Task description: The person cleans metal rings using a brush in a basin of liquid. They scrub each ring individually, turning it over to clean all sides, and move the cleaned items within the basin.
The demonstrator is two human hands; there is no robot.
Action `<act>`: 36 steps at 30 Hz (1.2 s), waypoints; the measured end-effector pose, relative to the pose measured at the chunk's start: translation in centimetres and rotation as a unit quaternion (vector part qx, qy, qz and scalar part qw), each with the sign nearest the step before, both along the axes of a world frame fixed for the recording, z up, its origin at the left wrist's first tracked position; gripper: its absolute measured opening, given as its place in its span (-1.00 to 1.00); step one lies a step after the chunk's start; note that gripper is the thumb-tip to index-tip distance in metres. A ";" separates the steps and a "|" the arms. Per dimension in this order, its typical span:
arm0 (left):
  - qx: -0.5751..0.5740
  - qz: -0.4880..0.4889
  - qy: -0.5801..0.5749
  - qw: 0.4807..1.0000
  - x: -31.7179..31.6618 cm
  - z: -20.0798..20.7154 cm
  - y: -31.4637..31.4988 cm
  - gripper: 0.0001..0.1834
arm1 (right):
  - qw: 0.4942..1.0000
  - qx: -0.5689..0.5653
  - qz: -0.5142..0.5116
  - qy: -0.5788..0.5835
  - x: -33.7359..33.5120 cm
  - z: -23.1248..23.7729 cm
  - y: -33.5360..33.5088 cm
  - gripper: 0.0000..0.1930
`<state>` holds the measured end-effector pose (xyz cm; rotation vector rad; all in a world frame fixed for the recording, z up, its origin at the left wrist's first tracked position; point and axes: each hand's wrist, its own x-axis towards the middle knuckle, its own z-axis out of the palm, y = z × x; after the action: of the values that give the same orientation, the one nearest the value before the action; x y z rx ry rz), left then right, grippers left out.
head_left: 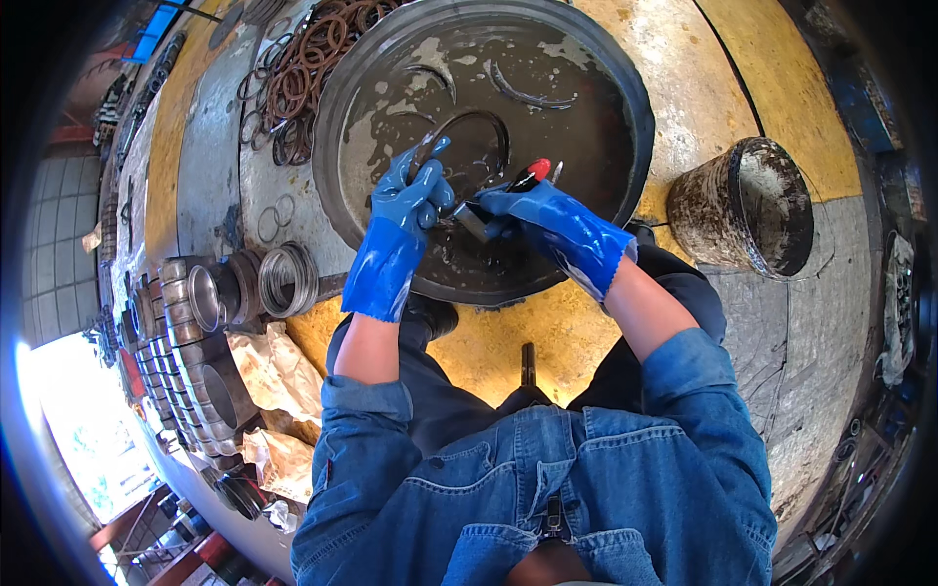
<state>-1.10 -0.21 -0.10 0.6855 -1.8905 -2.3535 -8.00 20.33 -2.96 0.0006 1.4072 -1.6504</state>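
Above the round pan of murky liquid (pixel 337 181), my left hand (pixel 410 190) in a blue rubber glove is closed on a dark metal ring (pixel 505 137), whose arc rises over the pan. In my right hand (pixel 547 210), also gloved, is a hand tool with a black-and-red handle (pixel 532 174); its flat silvery metal end points toward the left hand, and its exact kind is unclear. The two hands are close together but apart. Curved pieces (pixel 523 93) show partly in the liquid at the pan's far side.
Rusty rings (pixel 308 63) lie heaped beyond the pan's left side. Cylindrical metal sleeves (pixel 186 322) stand in rows at the left, near a stack of thin rings (pixel 288 278) and brown paper (pixel 274 366). A stained bucket (pixel 708 210) stands on the right.
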 end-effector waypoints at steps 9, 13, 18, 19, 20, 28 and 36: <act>0.242 0.056 0.133 0.959 0.2 -1.1 -4.6 -0.48 | 0.974 0.160 -0.005 0.158 -4.3 -0.1 1.6 -0.51; 0.431 -0.047 0.200 0.879 0.1 -2.8 -5.1 -0.53 | 0.988 0.020 -0.010 0.153 -2.8 1.5 1.7 -0.53; -0.166 0.086 0.075 0.980 -0.7 -2.1 -3.4 -0.41 | 0.951 0.149 0.065 0.263 -4.5 2.1 1.9 -0.64; -0.357 0.107 0.076 0.925 -0.7 -1.8 -2.8 -0.37 | 0.925 0.208 0.082 0.308 -4.5 2.8 1.6 -0.64; -0.552 0.082 0.066 0.827 -0.3 -1.0 -3.3 -0.31 | 0.881 0.264 0.110 0.377 -4.4 3.6 1.6 -0.72; -0.621 -0.206 0.080 0.752 -0.5 0.3 1.4 -0.42 | 0.617 0.384 0.292 0.622 -3.8 2.1 -0.8 -0.82; -0.106 -0.049 -0.134 0.984 -0.3 1.2 -1.1 -0.63 | 0.829 0.411 -0.008 0.381 -4.0 -0.8 1.4 -0.73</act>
<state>-1.35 -1.28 1.10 0.9490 -2.2914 -2.1578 -11.99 21.72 -3.76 -0.1686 2.6502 -0.9297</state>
